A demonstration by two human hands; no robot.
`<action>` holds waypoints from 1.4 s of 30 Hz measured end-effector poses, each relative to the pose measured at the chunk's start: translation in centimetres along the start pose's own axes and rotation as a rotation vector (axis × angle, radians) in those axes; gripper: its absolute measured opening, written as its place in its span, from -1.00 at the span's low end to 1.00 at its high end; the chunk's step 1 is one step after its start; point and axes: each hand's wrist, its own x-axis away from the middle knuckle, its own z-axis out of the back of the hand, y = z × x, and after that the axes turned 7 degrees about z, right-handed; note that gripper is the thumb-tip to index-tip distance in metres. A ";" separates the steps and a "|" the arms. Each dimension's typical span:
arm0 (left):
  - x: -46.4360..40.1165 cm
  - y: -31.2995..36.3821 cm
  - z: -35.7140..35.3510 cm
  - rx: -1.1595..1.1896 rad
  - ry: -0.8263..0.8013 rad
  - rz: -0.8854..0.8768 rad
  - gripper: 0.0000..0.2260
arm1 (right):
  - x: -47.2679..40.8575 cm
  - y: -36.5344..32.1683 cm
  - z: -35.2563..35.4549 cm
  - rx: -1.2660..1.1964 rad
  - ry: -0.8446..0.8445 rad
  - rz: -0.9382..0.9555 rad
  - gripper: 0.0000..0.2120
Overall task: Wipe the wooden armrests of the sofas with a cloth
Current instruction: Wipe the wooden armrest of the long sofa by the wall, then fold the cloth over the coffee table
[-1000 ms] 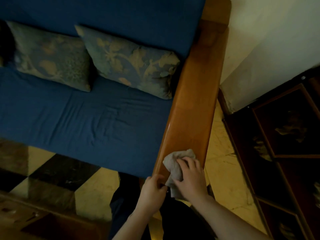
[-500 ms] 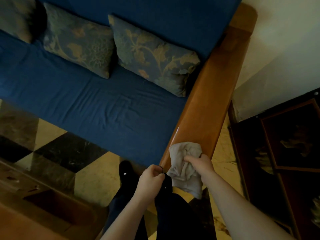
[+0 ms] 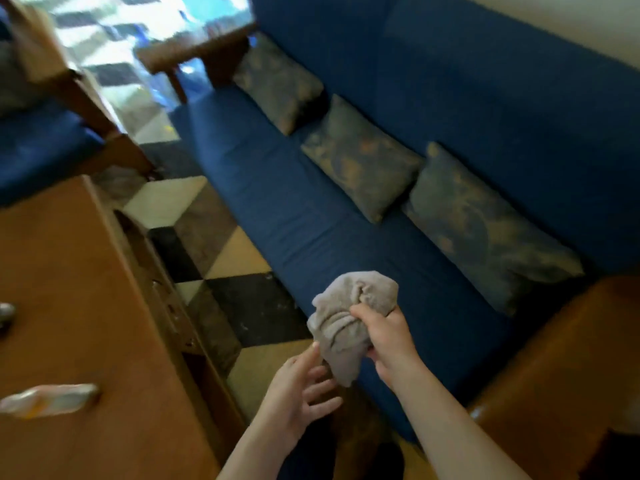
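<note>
Cloth (image 3: 349, 320) lifted off near armrest (image 3: 554, 358) since earlier frame; right hand (image 3: 388, 336) bunches it above sofa seat (image 3: 346, 216) (regrip likely); left hand (image 3: 299, 393) spread beneath, touching hanging end.

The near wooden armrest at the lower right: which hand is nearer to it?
Right. The right hand, clutching the grey cloth, is over the blue seat, clear of the armrest. The left hand is open, further left over the floor.

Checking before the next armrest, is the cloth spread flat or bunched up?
Bunched up: the cloth hangs crumpled from the right hand, off any surface.
</note>
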 end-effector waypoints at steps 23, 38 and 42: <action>8.7 37.0 28.2 0.725 -0.044 -0.914 -0.53 | -4.2 -12.4 -50.0 0.525 -0.961 0.224 -0.68; 4.5 66.9 40.0 0.969 0.055 -0.962 -0.48 | -25.2 -16.9 -86.4 0.714 -1.068 -0.239 -0.65; 1.8 71.4 46.8 1.099 0.152 -0.876 -0.52 | -28.3 -12.8 -95.6 0.936 -1.088 -0.193 -0.65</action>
